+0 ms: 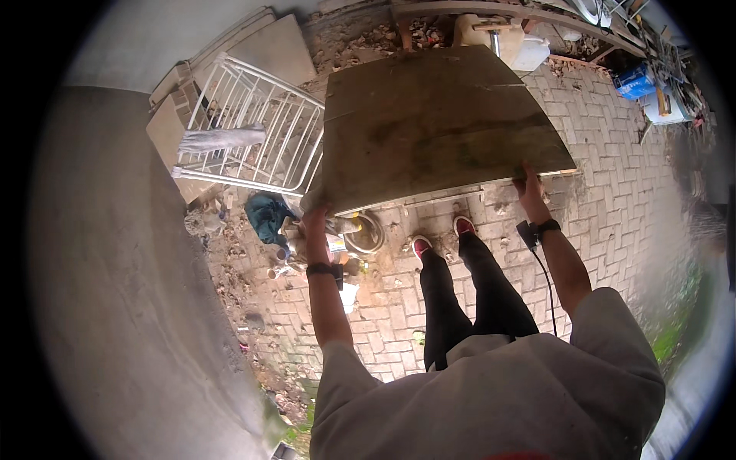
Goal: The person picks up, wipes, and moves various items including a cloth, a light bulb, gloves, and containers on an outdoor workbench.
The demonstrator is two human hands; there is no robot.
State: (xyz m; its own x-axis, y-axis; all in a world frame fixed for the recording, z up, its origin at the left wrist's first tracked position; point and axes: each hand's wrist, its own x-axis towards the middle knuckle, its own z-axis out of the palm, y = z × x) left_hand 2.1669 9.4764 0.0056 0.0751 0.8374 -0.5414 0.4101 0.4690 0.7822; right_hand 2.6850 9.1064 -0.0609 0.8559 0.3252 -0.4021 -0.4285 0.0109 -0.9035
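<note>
A large, stained wooden board (437,121) spans the space before me, raised above the brick paving. My left hand (316,215) grips its near left corner, and my right hand (530,190) clasps the near edge close to the right corner, thumb on top. Most fingers are hidden beneath the board. What supports its far side cannot be made out. Just left of the board is a white metal rack (259,132) with a grey cloth (221,139) draped over its bars. Both wrists wear black straps, and a cable runs from the right one.
Below my left hand lie a dark green cloth (267,217), a round basin (367,233) and assorted litter. A concrete wall (126,259) rises at left, with flat panels (259,57) leaning behind the rack. Plastic jerrycans (529,53) and a blue box (634,82) stand at the far right.
</note>
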